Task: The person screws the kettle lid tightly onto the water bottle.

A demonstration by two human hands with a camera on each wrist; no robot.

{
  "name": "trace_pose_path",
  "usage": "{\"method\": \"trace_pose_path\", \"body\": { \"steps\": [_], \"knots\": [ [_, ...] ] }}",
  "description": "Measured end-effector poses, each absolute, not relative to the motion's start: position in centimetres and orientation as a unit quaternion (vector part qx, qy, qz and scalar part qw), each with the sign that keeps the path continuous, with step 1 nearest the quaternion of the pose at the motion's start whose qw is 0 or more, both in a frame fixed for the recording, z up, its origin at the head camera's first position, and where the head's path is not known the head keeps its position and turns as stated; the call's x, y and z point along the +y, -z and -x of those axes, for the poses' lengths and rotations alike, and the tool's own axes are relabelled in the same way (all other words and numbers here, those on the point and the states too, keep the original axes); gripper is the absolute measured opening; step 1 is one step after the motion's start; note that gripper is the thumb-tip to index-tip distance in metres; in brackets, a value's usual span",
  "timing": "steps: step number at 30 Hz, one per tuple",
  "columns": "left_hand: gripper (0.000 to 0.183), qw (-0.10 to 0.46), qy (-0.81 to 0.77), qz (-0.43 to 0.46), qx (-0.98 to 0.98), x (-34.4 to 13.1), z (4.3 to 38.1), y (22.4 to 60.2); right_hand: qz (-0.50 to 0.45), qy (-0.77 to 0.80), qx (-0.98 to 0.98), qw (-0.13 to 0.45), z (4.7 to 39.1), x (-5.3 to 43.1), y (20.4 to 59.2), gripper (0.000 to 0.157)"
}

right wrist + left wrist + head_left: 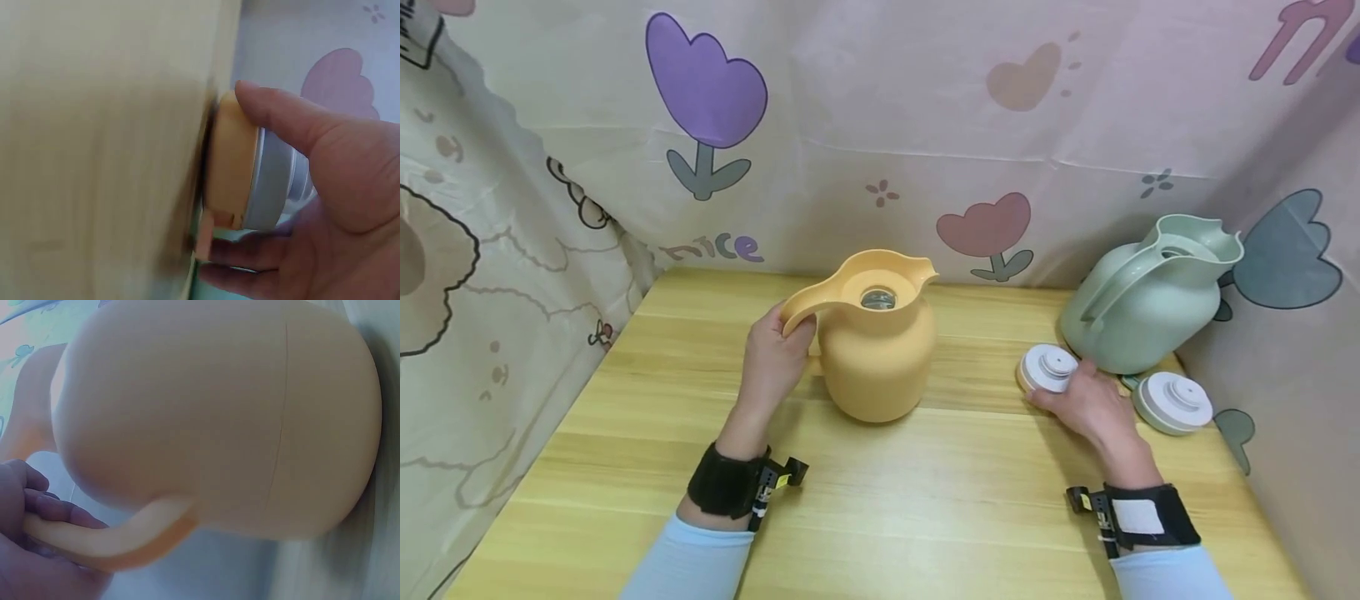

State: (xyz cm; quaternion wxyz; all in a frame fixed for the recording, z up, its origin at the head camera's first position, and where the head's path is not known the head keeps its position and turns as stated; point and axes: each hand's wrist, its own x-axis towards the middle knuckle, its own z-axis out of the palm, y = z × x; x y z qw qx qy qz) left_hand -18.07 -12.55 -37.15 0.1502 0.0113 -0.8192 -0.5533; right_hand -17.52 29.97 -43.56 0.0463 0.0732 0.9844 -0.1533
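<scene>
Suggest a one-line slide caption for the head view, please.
Left hand grips the yellow jug by its handle; right hand grasps the yellow-rimmed lid.

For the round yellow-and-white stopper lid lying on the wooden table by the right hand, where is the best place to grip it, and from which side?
Grip the round yellow-and-white stopper lid by its rim, coming from above. It lies flat on the wooden table, so thumb and fingers can span its edge, as the right hand does now. The green jug crowds the far side.
</scene>
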Motion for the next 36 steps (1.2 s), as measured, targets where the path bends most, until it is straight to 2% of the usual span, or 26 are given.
{"method": "trace_pose_path", "body": {
  "steps": [6,12,19,36],
  "knots": [
    [0.019,0.151,0.552,-0.012,-0.82,-12.5,18.1,37.2,-0.008,0.203,0.979,0.034,18.1,29.5,44.5,0.101],
    [0.02,0.142,0.551,-0.008,-0.823,-12.5,18.1,37.1,0.029,0.254,0.966,0.025,18.4,29.5,45.3,0.106],
    [0.019,0.142,0.547,-0.006,-0.825,-12.6,18.0,37.1,0.07,0.277,0.958,-0.011,18.8,29.7,45.7,0.095],
    [0.017,0.134,0.554,-0.001,-0.822,-12.6,18.0,37.0,0.014,0.372,0.928,-0.019,18.5,28.8,44.5,0.107]
  ]
}}
